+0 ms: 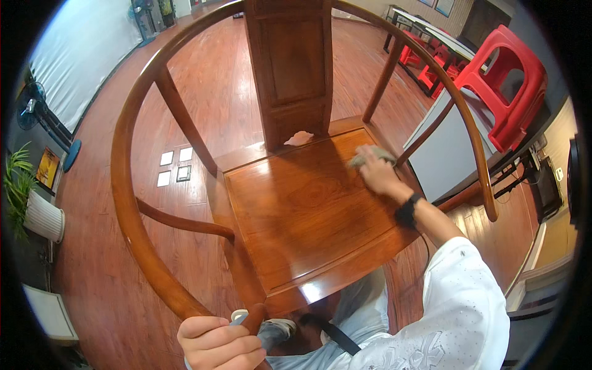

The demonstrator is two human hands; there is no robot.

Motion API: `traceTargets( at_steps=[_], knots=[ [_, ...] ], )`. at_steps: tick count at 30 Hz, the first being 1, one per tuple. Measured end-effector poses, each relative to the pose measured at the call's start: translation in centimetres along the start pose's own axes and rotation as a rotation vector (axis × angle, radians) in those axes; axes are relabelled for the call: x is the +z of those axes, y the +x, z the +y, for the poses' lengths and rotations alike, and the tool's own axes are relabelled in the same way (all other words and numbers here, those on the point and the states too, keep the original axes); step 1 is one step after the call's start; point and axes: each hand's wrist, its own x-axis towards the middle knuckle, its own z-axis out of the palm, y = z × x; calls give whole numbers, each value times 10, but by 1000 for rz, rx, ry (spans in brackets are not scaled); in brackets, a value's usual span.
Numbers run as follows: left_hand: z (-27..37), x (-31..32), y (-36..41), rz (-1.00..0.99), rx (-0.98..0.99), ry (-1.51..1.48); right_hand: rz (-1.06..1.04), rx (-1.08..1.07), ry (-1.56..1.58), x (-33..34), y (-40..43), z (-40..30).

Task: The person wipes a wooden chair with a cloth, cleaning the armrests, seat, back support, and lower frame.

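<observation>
A varnished wooden armchair [305, 199] with a horseshoe-shaped rail stands before me, its carved back splat [298, 60] at the far side. My left hand [222, 344] is closed around the near left end of the curved armrest [134, 236]. Over the back right part of the seat, my right hand [377, 173] presses a greyish-green cloth [358, 161] against the wood, slightly blurred. The cloth is partly hidden under the fingers. A pale pink, shell-like piece [299, 138] lies at the foot of the splat.
Right of the chair, a red plastic stool [504, 88] rests on a white box-like surface [434, 152]. Several white squares [172, 166] lie on the wood-look floor [115, 277] at left. A standing fan [69, 152] and potted plant [44, 217] line the left side.
</observation>
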Motion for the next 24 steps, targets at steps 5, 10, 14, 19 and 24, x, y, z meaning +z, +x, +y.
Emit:
traceTargets(
  at_steps=[5, 10, 14, 19, 24],
  knots=[
    [-1, -3, -2, -11, -35, 5, -53, -415, -263, 18, -42, -113],
    [3, -13, 0, -111, -71, -2, -210, -989, 179, 6, -121, -202],
    [6, -11, -8, -40, -82, 16, 69, -709, 269, -14, -14, -154],
    [0, -9, -4, -55, -54, -22, 225, -191, 76, 45, 71, -122],
    [1, -10, -5, -65, -35, -18, 156, -842, 157, 44, -22, -258]
  ],
)
